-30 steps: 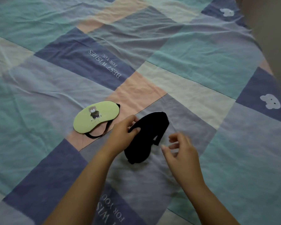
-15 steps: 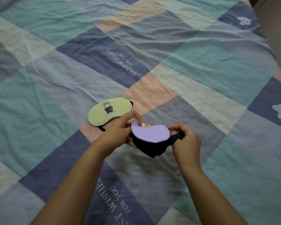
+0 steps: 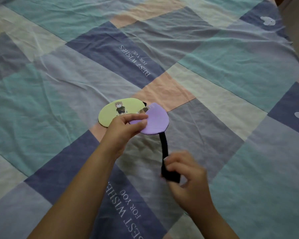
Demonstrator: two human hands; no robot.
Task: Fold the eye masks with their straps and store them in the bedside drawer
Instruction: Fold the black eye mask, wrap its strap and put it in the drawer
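Since half a second ago the right hand [image 3: 186, 176] has pulled away from the purple mask [image 3: 154, 120] toward the lower right of the frame, drawing the black strap [image 3: 164, 149] out long and taut; before, both hands were close together at the mask. The left hand [image 3: 126, 126] stays near the middle of the frame, its thumb and fingers pinched on the left edge of the purple mask, which is folded in half into a rounded half-oval with its lilac face up and a thin black rim showing along the lower edge. The strap leaves the mask's lower right corner and runs down to the right hand, whose fingers are closed around the strap's far end; that hand is blurred, so the exact grip is hard to read. The green mask [image 3: 117, 111], printed with a small bear, lies flat on the bed [image 3: 231, 69] just left of and above the purple one, partly covered by the left hand's fingers and by the purple mask's upper left edge; a bit of its own black strap shows at its right end. The bed carries a patchwork cover of teal, navy, grey and peach squares, some with white lettering, and white bear shapes at the right edge of the frame.
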